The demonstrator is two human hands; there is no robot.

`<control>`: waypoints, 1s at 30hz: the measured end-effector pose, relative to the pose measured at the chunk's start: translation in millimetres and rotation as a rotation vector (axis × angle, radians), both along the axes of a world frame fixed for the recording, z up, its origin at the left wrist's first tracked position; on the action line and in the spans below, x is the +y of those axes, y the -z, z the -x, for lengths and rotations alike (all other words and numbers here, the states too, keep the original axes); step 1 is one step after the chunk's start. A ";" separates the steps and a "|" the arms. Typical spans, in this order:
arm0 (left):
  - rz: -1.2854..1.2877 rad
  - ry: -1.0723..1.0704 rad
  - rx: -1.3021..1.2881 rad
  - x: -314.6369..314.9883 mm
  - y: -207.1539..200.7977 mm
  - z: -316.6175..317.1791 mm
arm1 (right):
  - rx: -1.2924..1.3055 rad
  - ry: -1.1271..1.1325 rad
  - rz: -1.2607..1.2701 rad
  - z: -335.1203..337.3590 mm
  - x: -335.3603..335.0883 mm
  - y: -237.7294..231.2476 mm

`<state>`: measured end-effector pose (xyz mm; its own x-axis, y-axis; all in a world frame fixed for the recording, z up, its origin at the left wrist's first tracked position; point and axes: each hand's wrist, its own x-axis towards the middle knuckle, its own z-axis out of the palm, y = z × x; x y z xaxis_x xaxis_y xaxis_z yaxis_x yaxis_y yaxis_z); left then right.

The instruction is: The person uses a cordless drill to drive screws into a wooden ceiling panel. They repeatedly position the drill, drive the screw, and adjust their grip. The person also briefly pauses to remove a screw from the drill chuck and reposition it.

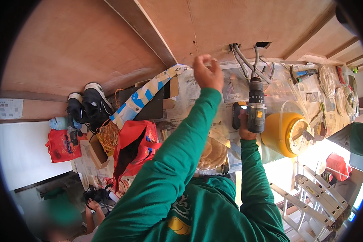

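My right hand [246,128] is wrapped around the grip of a grey and black cordless drill [256,109]. The drill's chuck points away from me, toward cables [250,64] coming out of the wall. Its work light is lit beside the battery. My left hand [208,72] is raised in front of the wooden panel [226,20], its fingers curled together and slightly blurred. Whatever those fingers hold, if anything, cannot be made out. Small dark spots mark the panel just above this hand.
Newspaper [185,107] covers the surface below. On it are a yellow bucket [284,135], a hammer [304,74], a red bag [135,145] and black shoes [94,105]. A stepladder [314,197] stands at lower right. Another person's hands [93,205] hold a dark object at lower left.
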<state>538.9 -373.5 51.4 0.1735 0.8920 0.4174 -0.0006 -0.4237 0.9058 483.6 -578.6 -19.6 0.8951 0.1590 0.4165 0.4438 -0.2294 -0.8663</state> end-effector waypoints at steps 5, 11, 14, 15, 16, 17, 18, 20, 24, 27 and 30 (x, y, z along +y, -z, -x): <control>0.181 -0.162 0.027 41.5 -15.0 -22.3 | -0.093 0.025 0.040 1.1 2.5 -6.3; 0.278 -0.242 -0.072 36.3 -11.3 -36.8 | 0.072 0.002 -0.015 1.4 -4.3 12.9; 0.266 -0.218 -0.127 39.4 -10.1 -35.8 | 0.022 -0.006 0.025 1.0 -2.9 11.0; 0.274 -0.188 -0.143 41.0 -11.6 -34.2 | 0.030 0.005 -0.032 2.1 -0.1 9.9; 0.261 -0.195 -0.117 40.8 -12.4 -34.1 | 0.039 0.016 -0.089 3.7 3.4 8.8; 0.248 -0.203 -0.091 38.2 -13.2 -35.1 | 0.048 0.025 -0.146 5.2 6.2 8.6; 0.240 -0.212 -0.067 34.2 -13.9 -36.2 | -0.054 -0.014 -0.053 2.7 0.2 17.0; 0.150 -0.252 -0.010 31.0 -13.6 -37.4 | -0.172 -0.085 0.074 -5.0 -14.3 36.2; -0.036 -0.240 0.061 30.9 -10.1 -40.2 | 0.025 -0.096 0.001 -0.4 -11.5 32.3; -0.175 0.019 0.107 16.1 -3.1 -39.4 | 0.184 -0.056 -0.130 2.8 -5.1 17.2; -0.035 0.718 0.088 -38.0 -6.9 -9.8 | 0.208 -0.060 -0.139 0.3 -6.4 12.1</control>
